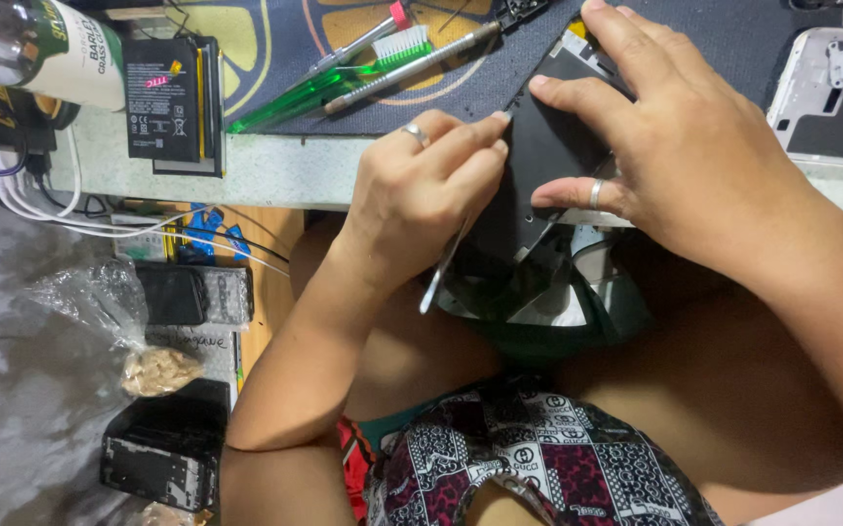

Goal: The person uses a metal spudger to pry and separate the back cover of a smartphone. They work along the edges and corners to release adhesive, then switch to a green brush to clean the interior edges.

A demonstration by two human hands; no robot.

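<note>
Pale bench edge [275,170] runs across the far side, a dark printed mat [460,88] on it; cluttered grey floor below at left. I see the black panel [548,161] tilted over the bench edge, part on the mat, part hanging toward the lap. My right hand [680,146] lies flat on it, fingers spread, pressing rather than gripping. My left hand [421,195] is closed on a thin metal pry tool [441,268], its tip at the panel's left edge; the blade itself is mostly hidden by the fingers. My read: separation is under way, with the near end apparently lifted off darker layers beneath and the far part under the right hand looking seated, though I cannot tell how much of the seam is free. Counts: one panel, one pry tool, two hands, one ring on each. Far left on the bench, one black battery [161,97], one bottle [46,44]; on the mat one green brush [329,83] and two slim metal tools [412,68]. Far right, one white phone frame [831,93]. On the floor, one dark phone [173,295], one plastic bag [139,351].
</note>
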